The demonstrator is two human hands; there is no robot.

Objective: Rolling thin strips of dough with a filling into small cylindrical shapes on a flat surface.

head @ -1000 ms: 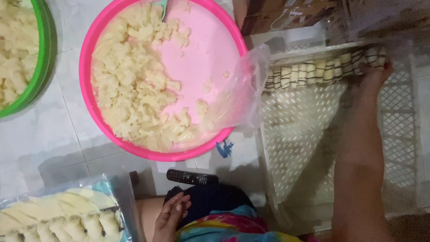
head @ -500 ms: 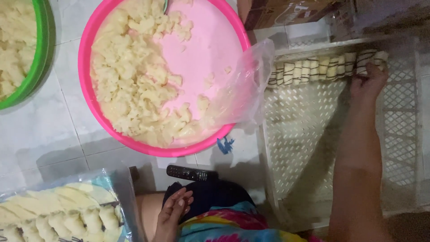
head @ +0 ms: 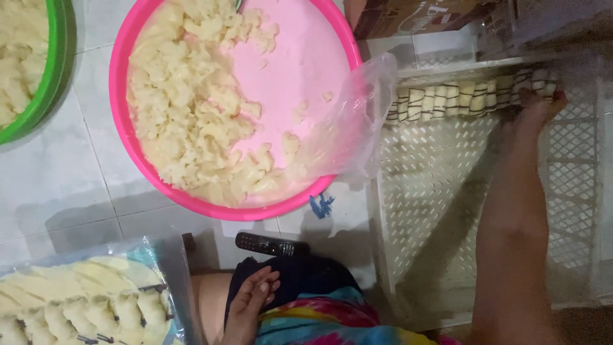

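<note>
My right hand (head: 537,107) reaches across a white lattice crate (head: 440,211) to its far side. Its fingers rest on a row of pale wrapped pieces tied with dark bands (head: 469,97) lined up along the crate's far wall. Whether the fingers grip a piece I cannot tell. My left hand (head: 252,300) lies relaxed on my lap with fingers loosely apart and nothing in it, near a black remote control (head: 271,245) on the floor. A pink basin (head: 131,153) holding pale chunky pieces stands ahead of me.
A green basin (head: 54,70) with more pale pieces sits at far left. A clear plastic bag (head: 351,128) drapes over the pink basin's right rim. A plastic-lined tray of pale tied pieces (head: 83,300) lies at lower left. A brown box (head: 415,16) stands behind the crate.
The view has shifted slightly; my right hand stays on the row of wrapped pieces, and my left hand has settled a little lower on my lap.
</note>
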